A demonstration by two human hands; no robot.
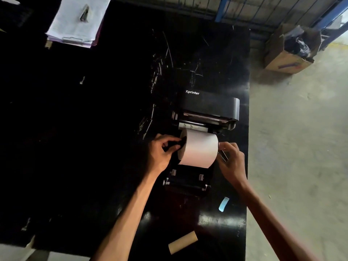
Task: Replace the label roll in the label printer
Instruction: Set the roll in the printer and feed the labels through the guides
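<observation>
We're mid-load: the new label roll (199, 147) sits over the open Xprinter label printer (211, 104) bay, L hand (162, 151) clamped on the black spindle (174, 145), R hand (231, 159) curled at the roll's other end (grip unclear), so next we'd drop both 2 ends in level.

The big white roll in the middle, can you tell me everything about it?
The label roll is a fat, full cylinder of plain white paper, lying on its side across the open black printer. At its left end the left hand grips a black holder pushed into the core. The right hand pinches at its right end. Whether it is seated yet is unclear.
</observation>
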